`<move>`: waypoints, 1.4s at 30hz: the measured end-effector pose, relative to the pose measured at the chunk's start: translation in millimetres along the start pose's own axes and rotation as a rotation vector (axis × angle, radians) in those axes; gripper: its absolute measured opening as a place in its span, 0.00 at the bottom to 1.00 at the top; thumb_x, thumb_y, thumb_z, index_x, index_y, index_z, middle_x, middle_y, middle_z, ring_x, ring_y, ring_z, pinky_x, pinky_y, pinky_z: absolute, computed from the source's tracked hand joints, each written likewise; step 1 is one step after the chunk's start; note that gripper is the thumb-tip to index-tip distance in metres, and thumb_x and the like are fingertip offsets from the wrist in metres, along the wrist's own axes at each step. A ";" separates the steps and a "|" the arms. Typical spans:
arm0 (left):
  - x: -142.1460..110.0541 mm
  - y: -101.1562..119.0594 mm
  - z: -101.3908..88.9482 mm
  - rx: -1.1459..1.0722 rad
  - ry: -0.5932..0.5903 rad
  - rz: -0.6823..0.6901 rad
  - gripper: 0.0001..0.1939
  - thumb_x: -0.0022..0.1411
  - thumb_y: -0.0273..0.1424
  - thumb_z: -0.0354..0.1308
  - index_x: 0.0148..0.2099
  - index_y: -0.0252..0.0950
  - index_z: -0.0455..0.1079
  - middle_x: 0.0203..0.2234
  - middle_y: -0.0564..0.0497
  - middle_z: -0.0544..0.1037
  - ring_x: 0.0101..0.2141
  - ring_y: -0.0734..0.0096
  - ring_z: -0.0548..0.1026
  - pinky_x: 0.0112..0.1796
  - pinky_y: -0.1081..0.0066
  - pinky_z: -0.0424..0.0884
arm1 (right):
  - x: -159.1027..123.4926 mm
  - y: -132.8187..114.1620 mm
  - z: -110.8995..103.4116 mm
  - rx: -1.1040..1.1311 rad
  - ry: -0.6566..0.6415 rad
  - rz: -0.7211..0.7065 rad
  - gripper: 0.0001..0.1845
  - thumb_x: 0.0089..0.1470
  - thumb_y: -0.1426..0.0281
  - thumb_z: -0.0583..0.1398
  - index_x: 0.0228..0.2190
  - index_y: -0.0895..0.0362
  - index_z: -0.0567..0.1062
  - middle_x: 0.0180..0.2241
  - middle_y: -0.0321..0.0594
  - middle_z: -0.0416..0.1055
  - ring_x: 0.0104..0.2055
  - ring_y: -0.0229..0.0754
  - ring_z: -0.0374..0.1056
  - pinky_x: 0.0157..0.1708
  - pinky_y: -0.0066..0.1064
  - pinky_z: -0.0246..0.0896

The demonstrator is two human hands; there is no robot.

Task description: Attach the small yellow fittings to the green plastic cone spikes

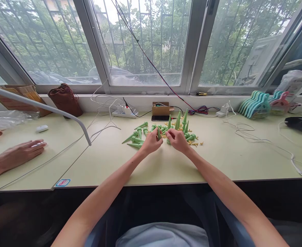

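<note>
My left hand (151, 142) is closed around a green plastic spike (159, 133), which points upward between thumb and fingers. Just to its right, my right hand (178, 140) is closed in a pinch, its fingertips close to the spike. Whatever is in that pinch is too small to make out. More green cone-shaped spikes (129, 137) lie on the left side of the hands. Several upright green spikes (178, 120) stand behind my right hand, with small yellow valve-like pieces (193, 144) scattered among and beside them.
A phone (161, 118) and a small cardboard box (160, 109) sit behind the pile. White cables (264, 140) run across the right side, near teal hangers (255, 104). At left, another person's hand (24, 152) rests on a mouse, and a grey curved arm (63, 111) crosses the view.
</note>
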State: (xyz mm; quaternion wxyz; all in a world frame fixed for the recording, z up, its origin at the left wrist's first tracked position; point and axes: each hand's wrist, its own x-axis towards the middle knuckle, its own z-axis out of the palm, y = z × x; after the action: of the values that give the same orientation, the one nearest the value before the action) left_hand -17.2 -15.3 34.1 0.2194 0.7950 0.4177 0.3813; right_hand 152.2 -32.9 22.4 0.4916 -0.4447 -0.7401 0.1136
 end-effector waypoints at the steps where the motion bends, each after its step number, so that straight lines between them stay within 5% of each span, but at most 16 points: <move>1: 0.5 0.5 -0.4 -0.031 0.013 -0.015 0.08 0.52 0.27 0.55 0.37 0.38 0.62 0.21 0.58 0.68 0.20 0.76 0.64 0.26 0.73 0.62 | 0.0 0.2 0.0 0.001 0.000 -0.002 0.17 0.61 0.60 0.53 0.24 0.56 0.65 0.17 0.31 0.56 0.20 0.34 0.51 0.23 0.28 0.47; 18: 0.3 6.4 4.7 -0.370 -0.045 -0.125 0.09 0.53 0.31 0.58 0.37 0.35 0.63 0.27 0.54 0.72 0.23 0.79 0.68 0.23 0.77 0.63 | -0.2 -0.2 -0.1 -0.004 -0.022 0.018 0.18 0.61 0.58 0.52 0.25 0.56 0.67 0.18 0.32 0.58 0.20 0.35 0.51 0.23 0.28 0.47; 42: -2.5 8.7 -3.0 -0.587 -0.018 -0.299 0.17 0.53 0.39 0.63 0.37 0.36 0.61 0.21 0.59 0.66 0.15 0.84 0.59 0.14 0.78 0.54 | -0.8 7.4 11.1 0.012 -0.012 0.006 0.17 0.61 0.60 0.53 0.24 0.56 0.68 0.17 0.31 0.59 0.19 0.35 0.52 0.22 0.29 0.48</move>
State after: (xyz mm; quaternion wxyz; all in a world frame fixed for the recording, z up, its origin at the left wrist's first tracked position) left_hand -16.1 -22.1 40.7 0.4965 0.6311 0.3999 0.4419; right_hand 147.2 -26.3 12.0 0.4895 -0.4432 -0.7410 0.1221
